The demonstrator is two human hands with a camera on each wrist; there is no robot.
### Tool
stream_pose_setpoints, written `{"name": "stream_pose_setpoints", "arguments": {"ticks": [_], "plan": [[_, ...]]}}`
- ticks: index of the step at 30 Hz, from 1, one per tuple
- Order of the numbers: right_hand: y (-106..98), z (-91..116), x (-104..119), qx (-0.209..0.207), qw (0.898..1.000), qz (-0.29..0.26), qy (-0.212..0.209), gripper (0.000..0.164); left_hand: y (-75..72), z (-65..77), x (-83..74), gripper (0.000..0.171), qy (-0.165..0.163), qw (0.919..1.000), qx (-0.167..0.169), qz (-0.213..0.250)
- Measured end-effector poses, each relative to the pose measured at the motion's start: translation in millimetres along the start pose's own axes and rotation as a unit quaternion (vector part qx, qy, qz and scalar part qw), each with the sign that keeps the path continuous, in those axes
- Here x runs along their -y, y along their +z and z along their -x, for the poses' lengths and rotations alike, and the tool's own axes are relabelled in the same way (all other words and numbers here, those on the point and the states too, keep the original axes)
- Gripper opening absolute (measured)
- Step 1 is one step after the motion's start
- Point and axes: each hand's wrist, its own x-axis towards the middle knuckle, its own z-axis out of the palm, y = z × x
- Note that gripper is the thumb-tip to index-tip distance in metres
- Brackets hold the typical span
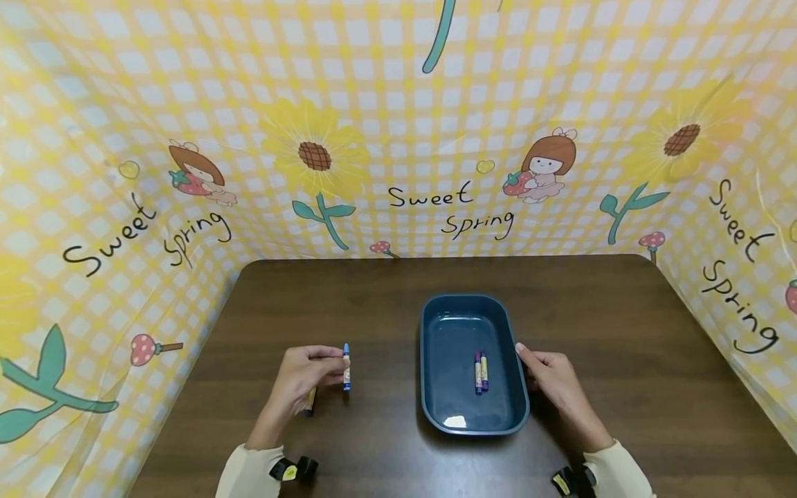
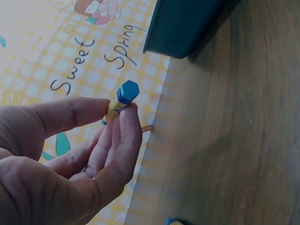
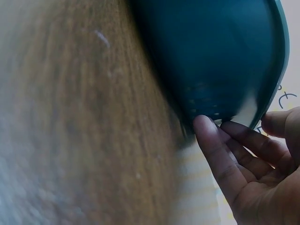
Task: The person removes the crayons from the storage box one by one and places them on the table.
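Note:
My left hand (image 1: 301, 379) pinches a blue crayon (image 1: 346, 380) between thumb and fingers, over the left part of the table. In the left wrist view the crayon's (image 2: 127, 91) blue hexagonal end points toward the camera. Below that hand another crayon (image 1: 310, 401), yellow with a dark end, lies partly hidden. A dark blue rectangular tray (image 1: 436, 419) stands right of centre. Inside it two purple crayons (image 1: 481, 372) lie side by side. At the tray's right side my right hand (image 1: 556, 379) grips it, thumb at the rim and fingers against the outer wall (image 3: 206, 61).
The brown wooden table (image 1: 373, 456) lies under everything. A yellow checked cloth (image 1: 398, 138) with flowers and lettering rises behind the table and along both sides. Black bands with small devices (image 1: 305, 470) sit at both wrists.

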Motion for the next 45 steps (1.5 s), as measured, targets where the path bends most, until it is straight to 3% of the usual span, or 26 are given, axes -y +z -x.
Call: {"name": "stream_pose_setpoints", "arguments": {"ticks": [13,34,40,45], "plan": [[-2,-2,-1,0.001,1.000,0.020,-0.008,0.055,-13.8,3.0,3.6,0.027,-0.010,0.9999,-0.003,-0.005],[-2,-2,0,0.002,1.000,0.019,-0.006,0.055,-29.8,8.4,16.3,0.025,-0.014,0.9962,-0.036,-0.078],[-2,-1,1,0.002,1.000,0.026,-0.009,0.055,-30.6,8.7,18.9,0.021,-0.011,0.9872,-0.051,-0.150],[-1,1,0,0.002,0.999,0.032,-0.006,0.057,-31.8,9.4,20.3,0.020,0.003,0.9694,-0.057,-0.239]]}}
